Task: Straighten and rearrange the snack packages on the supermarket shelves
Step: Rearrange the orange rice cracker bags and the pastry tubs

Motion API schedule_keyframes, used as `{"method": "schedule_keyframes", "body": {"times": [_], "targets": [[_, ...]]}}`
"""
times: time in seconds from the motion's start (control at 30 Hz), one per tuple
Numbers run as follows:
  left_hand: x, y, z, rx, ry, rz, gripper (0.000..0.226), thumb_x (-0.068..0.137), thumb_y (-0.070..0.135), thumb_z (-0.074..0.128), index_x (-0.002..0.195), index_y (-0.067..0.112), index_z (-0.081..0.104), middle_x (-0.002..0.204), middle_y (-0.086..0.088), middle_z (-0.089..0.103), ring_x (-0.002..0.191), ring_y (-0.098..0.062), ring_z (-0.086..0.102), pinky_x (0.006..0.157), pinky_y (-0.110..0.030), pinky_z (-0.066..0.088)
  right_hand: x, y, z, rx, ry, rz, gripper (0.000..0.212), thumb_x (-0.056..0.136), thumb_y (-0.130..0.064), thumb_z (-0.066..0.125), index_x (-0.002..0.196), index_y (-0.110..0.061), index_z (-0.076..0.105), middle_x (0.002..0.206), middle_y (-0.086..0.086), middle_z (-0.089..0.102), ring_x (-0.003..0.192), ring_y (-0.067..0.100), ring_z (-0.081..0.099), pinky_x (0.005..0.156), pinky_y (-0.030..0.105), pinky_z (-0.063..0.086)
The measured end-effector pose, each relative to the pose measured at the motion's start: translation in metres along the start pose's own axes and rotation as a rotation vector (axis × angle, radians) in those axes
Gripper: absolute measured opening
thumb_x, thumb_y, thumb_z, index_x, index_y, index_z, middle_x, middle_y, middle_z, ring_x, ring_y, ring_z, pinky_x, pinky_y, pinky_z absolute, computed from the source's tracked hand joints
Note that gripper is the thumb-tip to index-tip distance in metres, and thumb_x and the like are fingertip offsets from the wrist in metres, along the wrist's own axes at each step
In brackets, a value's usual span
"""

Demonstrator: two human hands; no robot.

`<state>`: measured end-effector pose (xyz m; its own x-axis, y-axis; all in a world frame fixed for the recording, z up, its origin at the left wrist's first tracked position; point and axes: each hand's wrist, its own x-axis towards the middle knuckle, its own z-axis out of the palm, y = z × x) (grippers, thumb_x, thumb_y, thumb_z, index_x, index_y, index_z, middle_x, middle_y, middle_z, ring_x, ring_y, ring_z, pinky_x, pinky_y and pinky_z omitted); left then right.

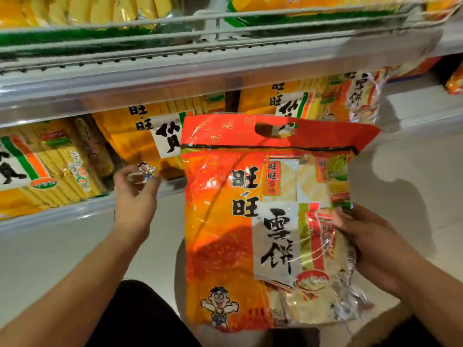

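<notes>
right hand [370, 249]: red bag [253, 221] gripped at its edge, held upright for shelving.
left hand [136, 194]: fingers [125, 174] loosely spread, empty, reaching toward yellow bags [140, 144].

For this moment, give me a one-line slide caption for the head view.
Right hand grips a red-orange snack bag by its side edge while the open left hand reaches toward yellow packages on the shelf.

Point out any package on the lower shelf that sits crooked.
The yellow packages at the left lean sideways instead of standing upright. A clear-fronted bag at the right end tilts too. The red bag is off the shelf, held by the right hand.
</notes>
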<state>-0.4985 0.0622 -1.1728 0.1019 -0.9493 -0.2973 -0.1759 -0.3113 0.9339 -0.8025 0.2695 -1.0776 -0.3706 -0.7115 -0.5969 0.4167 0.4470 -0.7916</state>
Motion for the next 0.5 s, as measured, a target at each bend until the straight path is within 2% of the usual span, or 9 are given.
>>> {"method": "schedule_keyframes", "body": {"times": [0.07,0.1,0.13,0.17,0.23,0.3,0.37,0.43,0.5], "targets": [[-0.043,0.017,0.013,-0.200,-0.504,-0.232,0.058,0.086,0.060,0.057,0.128,0.019,0.057,0.130,-0.013,0.061,0.123,-0.040,0.055,0.101,-0.052,0.045,0.010,-0.005,0.002,-0.006,-0.062,0.000,0.033,0.085,-0.016,0.059,0.117,-0.009,0.065,0.108,0.016,0.072,0.093,0.031,0.072,0.069,0.038,0.059],[-0.060,0.028,0.019,-0.305,-0.672,-0.353,0.067,0.086,0.068,0.051,0.134,0.023,0.056,0.135,-0.013,0.059,0.126,-0.038,0.054,0.103,-0.055,0.044,0.013,-0.008,0.002,0.008,-0.076,0.010,0.033,0.085,-0.016,0.059,0.117,-0.007,0.064,0.106,0.016,0.073,0.091,0.030,0.072,0.068,0.037,0.059],[-0.072,0.040,0.023,-0.387,-0.760,-0.425,0.071,0.085,0.072,0.045,0.139,0.025,0.053,0.139,-0.013,0.056,0.129,-0.037,0.052,0.103,-0.057,0.043,0.014,-0.012,0.002,0.030,-0.071,0.025,0.033,0.085,-0.017,0.059,0.116,-0.005,0.063,0.102,0.016,0.074,0.086,0.028,0.073,0.064,0.036,0.059],[-0.083,0.055,0.024,-0.428,-0.768,-0.440,0.074,0.086,0.074,0.040,0.142,0.026,0.049,0.141,-0.013,0.054,0.129,-0.036,0.051,0.102,-0.056,0.044,0.010,-0.017,0.001,0.055,-0.050,0.043,0.034,0.086,-0.018,0.059,0.116,-0.003,0.062,0.100,0.017,0.074,0.083,0.027,0.073,0.062,0.035,0.059],[-0.107,0.089,0.025,-0.381,-0.656,-0.383,0.070,0.087,0.071,0.039,0.140,0.028,0.051,0.139,-0.009,0.057,0.126,-0.030,0.056,0.097,-0.048,0.049,-0.008,-0.033,-0.003,0.104,-0.006,0.090,0.040,0.086,-0.020,0.061,0.119,0.001,0.060,0.104,0.021,0.072,0.086,0.030,0.072,0.064,0.037,0.059],[-0.137,0.131,0.022,-0.203,-0.503,-0.286,0.049,0.081,0.062,0.060,0.121,0.035,0.065,0.122,0.001,0.069,0.109,-0.015,0.067,0.083,-0.030,0.056,-0.041,-0.054,-0.007,0.143,0.006,0.127,0.045,0.082,-0.022,0.064,0.120,0.000,0.060,0.107,0.022,0.071,0.089,0.032,0.072,0.066,0.039,0.059],[-0.167,0.177,0.017,-0.100,-0.379,-0.294,0.038,0.068,0.048,0.078,0.102,0.035,0.071,0.104,0.006,0.075,0.095,-0.013,0.072,0.073,-0.026,0.057,-0.082,-0.083,-0.012,0.170,0.022,0.156,0.046,0.080,-0.024,0.064,0.120,-0.002,0.061,0.107,0.021,0.071,0.090,0.033,0.072,0.069,0.043,0.059],[-0.199,0.227,0.017,-0.035,-0.385,-0.302,0.027,0.067,0.044,0.079,0.093,0.040,0.073,0.090,0.013,0.076,0.082,-0.008,0.073,0.062,-0.022,0.057,-0.132,-0.117,-0.019,0.218,0.059,0.193,0.045,0.081,-0.026,0.065,0.120,-0.003,0.061,0.110,0.023,0.070,0.095,0.037,0.070,0.076,0.049,0.058],[-0.231,0.286,0.021,0.043,-0.384,-0.302,0.022,0.075,0.042,0.076,0.095,0.035,0.072,0.084,0.011,0.076,0.074,-0.007,0.073,0.055,-0.022,0.057,-0.188,-0.155,-0.031,0.300,0.079,0.207,0.041,0.084,-0.027,0.065,0.120,-0.006,0.062,0.114,0.024,0.068,0.101,0.040,0.068,0.078,0.052,0.057]]}}
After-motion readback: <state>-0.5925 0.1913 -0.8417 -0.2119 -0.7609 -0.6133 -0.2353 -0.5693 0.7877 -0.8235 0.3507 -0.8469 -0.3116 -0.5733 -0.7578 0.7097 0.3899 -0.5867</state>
